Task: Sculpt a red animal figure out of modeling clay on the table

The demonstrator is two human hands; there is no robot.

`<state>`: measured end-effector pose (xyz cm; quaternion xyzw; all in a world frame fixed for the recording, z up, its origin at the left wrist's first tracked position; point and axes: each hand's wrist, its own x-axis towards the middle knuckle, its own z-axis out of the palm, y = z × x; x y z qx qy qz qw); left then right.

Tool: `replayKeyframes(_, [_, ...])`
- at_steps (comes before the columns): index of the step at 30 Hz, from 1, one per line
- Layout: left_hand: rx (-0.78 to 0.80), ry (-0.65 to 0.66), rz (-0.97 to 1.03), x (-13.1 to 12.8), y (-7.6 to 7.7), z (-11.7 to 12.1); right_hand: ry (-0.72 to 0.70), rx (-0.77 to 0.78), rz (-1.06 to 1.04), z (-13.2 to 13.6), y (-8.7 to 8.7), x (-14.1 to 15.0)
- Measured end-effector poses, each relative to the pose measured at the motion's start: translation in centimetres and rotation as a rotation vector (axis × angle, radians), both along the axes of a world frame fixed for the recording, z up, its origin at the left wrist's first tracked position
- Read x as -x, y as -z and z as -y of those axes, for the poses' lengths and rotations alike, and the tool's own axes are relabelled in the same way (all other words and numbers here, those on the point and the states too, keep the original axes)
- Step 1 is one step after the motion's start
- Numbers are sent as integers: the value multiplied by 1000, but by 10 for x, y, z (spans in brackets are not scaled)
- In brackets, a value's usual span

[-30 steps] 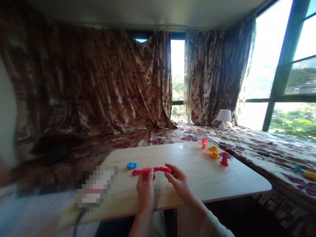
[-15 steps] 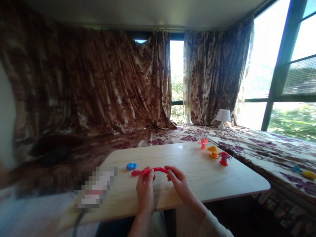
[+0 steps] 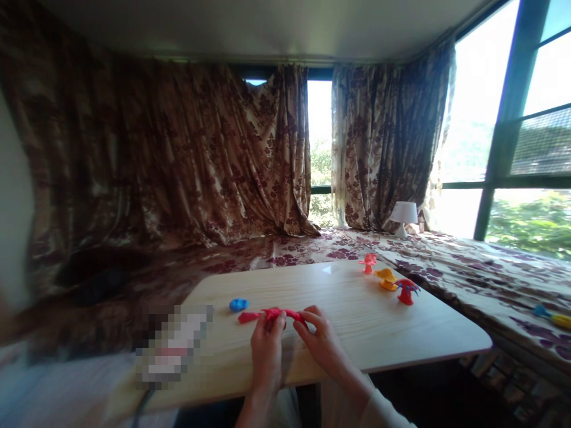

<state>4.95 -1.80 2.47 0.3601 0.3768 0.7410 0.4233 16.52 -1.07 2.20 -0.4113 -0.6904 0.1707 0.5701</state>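
Note:
A long red piece of what looks like modelling clay [image 3: 251,317] is held above the table between both hands. My left hand [image 3: 266,348] is closed around its middle, thumb on top. The piece's flattened, wider end sticks out to the left. My right hand [image 3: 320,336] pinches the right end, and its fingers hide the tip. Just beyond the left hand, a blue lump [image 3: 239,305] of similar material lies on the table.
Three small figures stand at the table's [image 3: 428,339] far right: a coral one [image 3: 368,263], a yellow-orange one [image 3: 386,279] and a red-and-blue one [image 3: 406,292]. A blurred-out object [image 3: 173,348] lies at left. Behind are a white lamp [image 3: 404,214] and patterned curtains [image 3: 178,154].
My right hand has moved slightly left, closer to my left hand. The stretch of red clay between them is shorter and less arched.

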Motion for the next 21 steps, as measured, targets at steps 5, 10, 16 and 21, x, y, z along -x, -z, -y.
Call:
replayKeyframes(5, [22, -23, -23, 1, 3, -3, -96, 97, -66, 3, -3, -1])
replayKeyframes(10, [35, -2, -30, 2, 3, -4, -157, 150, -141, 4, -6, -2])
replayKeyframes(16, [68, 142, 25, -1, -2, -1, -115, 208, -338, -3, -3, -4])
replayKeyframes(21, [83, 134, -84, 0, 0, -1, -198, 254, -393, -6, 1, -3])
